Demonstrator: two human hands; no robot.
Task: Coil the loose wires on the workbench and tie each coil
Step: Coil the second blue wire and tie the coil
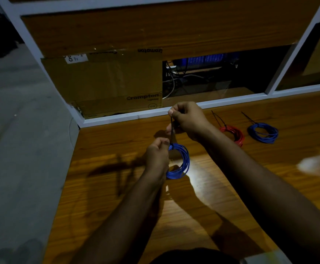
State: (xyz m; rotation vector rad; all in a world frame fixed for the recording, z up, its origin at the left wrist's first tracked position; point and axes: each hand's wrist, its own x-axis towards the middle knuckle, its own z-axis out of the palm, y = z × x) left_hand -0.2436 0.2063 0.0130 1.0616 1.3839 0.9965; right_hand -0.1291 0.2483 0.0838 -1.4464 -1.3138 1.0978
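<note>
- The wooden workbench [203, 216] fills the near ground; both forearms reach out over it and throw shadows across the wood.
- The left hand [157, 157] has its fingers curled round the near-left edge of a blue wire coil [181, 162], gripping it just above the bench surface.
- A black cable tie [172, 131] rises from the top of that coil, its strap standing nearly upright.
- The right hand [188, 119] pinches the tie's upper end between thumb and curled fingers, above and beyond the left hand.
- Farther right on the bench lie a red wire coil [233, 133] and a second blue coil [263, 132], close together but apart, each with a black tie tail sticking out toward the back.
- A white frame rail [117, 117] edges the bench's far side.
- Behind the rail stands a cardboard box [105, 82] printed "Crompton", beside a dark opening holding tangled cables.
</note>
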